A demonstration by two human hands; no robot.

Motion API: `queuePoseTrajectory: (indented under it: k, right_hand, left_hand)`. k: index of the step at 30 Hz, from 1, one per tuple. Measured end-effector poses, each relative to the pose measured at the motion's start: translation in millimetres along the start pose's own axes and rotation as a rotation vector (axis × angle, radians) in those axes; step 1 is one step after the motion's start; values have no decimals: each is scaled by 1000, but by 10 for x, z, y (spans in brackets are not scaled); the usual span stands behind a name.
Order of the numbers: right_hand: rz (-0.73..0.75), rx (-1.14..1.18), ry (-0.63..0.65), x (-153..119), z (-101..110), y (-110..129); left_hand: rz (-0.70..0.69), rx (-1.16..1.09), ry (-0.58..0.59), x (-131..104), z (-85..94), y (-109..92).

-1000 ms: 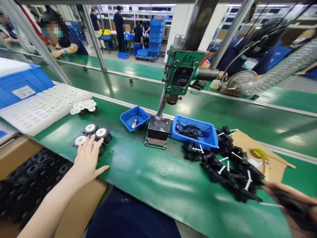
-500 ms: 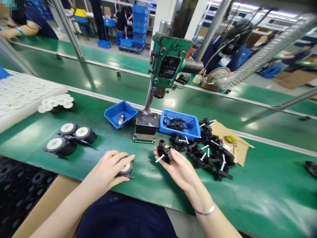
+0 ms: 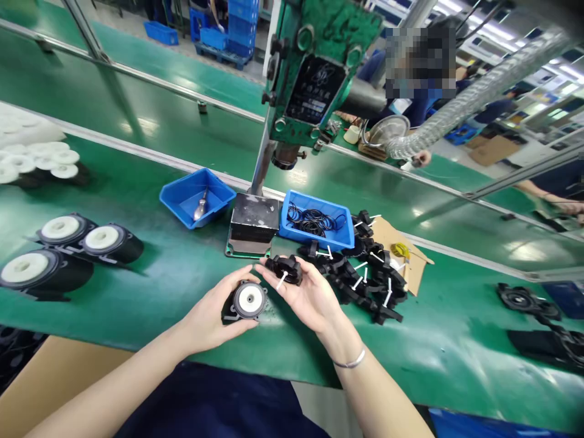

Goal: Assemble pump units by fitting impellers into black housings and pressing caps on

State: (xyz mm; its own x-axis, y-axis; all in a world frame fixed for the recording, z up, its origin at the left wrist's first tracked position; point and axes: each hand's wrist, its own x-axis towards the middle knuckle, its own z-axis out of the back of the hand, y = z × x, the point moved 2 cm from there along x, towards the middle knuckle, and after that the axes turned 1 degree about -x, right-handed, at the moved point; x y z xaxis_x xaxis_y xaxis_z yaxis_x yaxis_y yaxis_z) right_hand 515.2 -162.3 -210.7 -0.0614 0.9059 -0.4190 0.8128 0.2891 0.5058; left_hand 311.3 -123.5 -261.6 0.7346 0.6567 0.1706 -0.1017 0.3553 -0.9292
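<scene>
My left hand (image 3: 213,316) is wrapped round a black round housing (image 3: 250,300) with a white disc set in its face, held tilted toward me over the green bench. In my right hand (image 3: 314,298) lies a black plastic fitting (image 3: 286,269) with a thin white pin sticking out, gripped between thumb and fingers. The two parts are close together but apart. Just behind them stands the black metal block (image 3: 254,213) of the press. Right of my right hand, several similar black fittings with white pins (image 3: 365,274) lie in a heap.
A green press head (image 3: 314,79) hangs above the block. Blue trays hold a screwdriver (image 3: 199,210) and black rings (image 3: 317,222). Three housings with white discs (image 3: 103,238) stand at left, white discs (image 3: 43,158) behind them. Cardboard (image 3: 417,264) lies at right. Another person sits across.
My left hand has tilted the housing up so its white face shows. My right hand has brought the fitting leftward and turned it, closer to the housing. The view has shifted.
</scene>
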Motion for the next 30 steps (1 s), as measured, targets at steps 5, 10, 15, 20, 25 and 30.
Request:
queuePoseTrajectory:
  k: [5, 10, 15, 20, 25, 30]
  right_hand:
    - [11, -90, 46, 40, -59, 49]
    - [74, -383, 97, 27, -183, 115]
    - [216, -715, 115, 20, -275, 85]
    - [336, -874, 162, 35, -251, -12]
    - [432, -1018, 189, -9, -220, -34]
    - [618, -1366, 230, -145, -279, -66]
  left_hand:
    - [18, -63, -1, 10, -2, 11]
    - [40, -108, 2, 19, -4, 2]
    - [7, -87, -24, 30, 8, -22]
    - [18, -74, -39, 29, 14, -29]
    - [20, -52, -29, 37, 20, -52]
    - [3, -30, -25, 62, 27, -75]
